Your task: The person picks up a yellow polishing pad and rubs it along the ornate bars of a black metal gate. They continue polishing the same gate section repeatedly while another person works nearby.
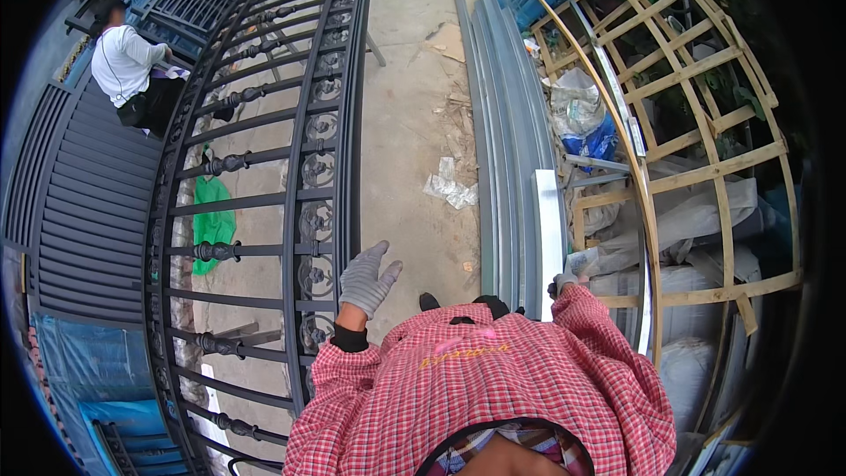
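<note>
My left hand, in a grey work glove, is open with its fingers spread. It is at the right edge of a black metal railing panel with ornamental bars; whether it touches the edge I cannot tell. On the other side, my right hand, also gloved, has its fingers curled beside a white metal profile. A small pale piece shows just above that hand, and what the fingers hold is too small to make out. Long grey metal profiles lie to the left of the white one.
At the upper left, a person in a white top bends beside a dark slatted panel. A wooden lattice stands at the right, over plastic-wrapped bundles. Crumpled wrapping litters the concrete floor. Green sheeting shows through the railing.
</note>
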Demonstrator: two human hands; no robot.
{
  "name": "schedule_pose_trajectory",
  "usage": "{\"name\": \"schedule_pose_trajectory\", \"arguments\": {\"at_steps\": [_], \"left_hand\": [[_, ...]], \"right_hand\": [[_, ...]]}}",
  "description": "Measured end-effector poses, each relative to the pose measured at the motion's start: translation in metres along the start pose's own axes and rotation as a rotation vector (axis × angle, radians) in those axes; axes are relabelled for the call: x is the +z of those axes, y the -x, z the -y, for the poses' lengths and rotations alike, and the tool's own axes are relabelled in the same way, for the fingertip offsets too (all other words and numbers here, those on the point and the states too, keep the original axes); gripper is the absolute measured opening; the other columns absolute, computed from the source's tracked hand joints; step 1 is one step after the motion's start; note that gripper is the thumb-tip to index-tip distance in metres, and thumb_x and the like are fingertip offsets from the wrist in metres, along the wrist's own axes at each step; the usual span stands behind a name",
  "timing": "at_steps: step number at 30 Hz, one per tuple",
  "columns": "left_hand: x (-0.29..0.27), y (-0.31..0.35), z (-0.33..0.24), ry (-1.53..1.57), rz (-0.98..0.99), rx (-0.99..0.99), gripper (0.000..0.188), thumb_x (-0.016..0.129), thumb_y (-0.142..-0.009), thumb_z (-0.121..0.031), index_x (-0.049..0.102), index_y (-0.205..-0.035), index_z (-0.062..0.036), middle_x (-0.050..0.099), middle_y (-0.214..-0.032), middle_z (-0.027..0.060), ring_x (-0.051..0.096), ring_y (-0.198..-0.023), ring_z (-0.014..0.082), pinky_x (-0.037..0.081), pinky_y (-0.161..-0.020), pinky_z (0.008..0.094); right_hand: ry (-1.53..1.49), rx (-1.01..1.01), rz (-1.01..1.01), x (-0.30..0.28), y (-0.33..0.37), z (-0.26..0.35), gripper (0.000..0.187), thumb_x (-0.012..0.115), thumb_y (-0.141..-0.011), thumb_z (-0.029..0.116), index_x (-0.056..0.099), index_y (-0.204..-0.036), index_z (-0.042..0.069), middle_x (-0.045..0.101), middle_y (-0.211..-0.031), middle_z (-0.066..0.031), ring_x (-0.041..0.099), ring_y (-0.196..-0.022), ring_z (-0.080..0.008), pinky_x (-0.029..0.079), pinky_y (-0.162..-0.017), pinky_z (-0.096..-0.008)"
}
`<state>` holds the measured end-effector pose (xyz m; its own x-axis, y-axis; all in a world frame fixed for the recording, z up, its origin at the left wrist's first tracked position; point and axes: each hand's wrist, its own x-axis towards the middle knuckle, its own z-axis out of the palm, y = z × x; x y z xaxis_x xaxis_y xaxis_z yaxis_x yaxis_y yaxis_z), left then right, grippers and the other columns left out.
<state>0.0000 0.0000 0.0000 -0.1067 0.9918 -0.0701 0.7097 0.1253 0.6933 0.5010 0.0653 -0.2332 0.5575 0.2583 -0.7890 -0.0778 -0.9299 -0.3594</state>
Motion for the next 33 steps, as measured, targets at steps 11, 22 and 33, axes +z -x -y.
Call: {"name": "schedule_pose_trajectory", "arguments": {"at_steps": [11, 22, 33], "left_hand": [[-0.044, -0.280, 0.043, 0.278, -0.006, -0.093, 0.035, 0.052, -0.080, -0.020, 0.048, -0.110, -0.0005, 0.057, -0.098, 0.0131, 0.055, -0.091, 0.0211, 0.042, -0.078, 0.0276], [-0.093, -0.568, 0.033, 0.321, -0.146, -0.176, 0.029, 0.053, -0.081, -0.015, 0.051, -0.105, 0.0002, 0.059, -0.094, 0.0090, 0.054, -0.084, 0.0131, 0.043, -0.072, 0.0238], [-0.118, -0.856, 0.067, 0.256, -0.326, -0.232, 0.027, 0.054, -0.080, -0.018, 0.054, -0.101, -0.0018, 0.059, -0.079, 0.0065, 0.053, -0.065, 0.0095, 0.044, -0.060, 0.0230]], "right_hand": [[-0.189, 0.410, 0.119, 0.139, -0.025, 0.142, 0.013, 0.044, -0.079, 0.016, 0.050, -0.071, 0.007, 0.053, -0.055, -0.0083, 0.049, -0.043, -0.0227, 0.038, -0.038, -0.0373], [0.050, -0.179, 0.470, 0.368, -0.020, 0.635, 0.015, 0.045, -0.079, 0.019, 0.049, -0.067, 0.011, 0.051, -0.053, -0.0039, 0.050, -0.043, -0.0160, 0.041, -0.038, -0.0270], [0.508, -0.563, 0.697, 0.574, 0.038, 0.874, 0.017, 0.053, -0.076, 0.016, 0.054, -0.090, 0.007, 0.058, -0.064, -0.0066, 0.056, -0.051, -0.0177, 0.046, -0.044, -0.0297]]}}
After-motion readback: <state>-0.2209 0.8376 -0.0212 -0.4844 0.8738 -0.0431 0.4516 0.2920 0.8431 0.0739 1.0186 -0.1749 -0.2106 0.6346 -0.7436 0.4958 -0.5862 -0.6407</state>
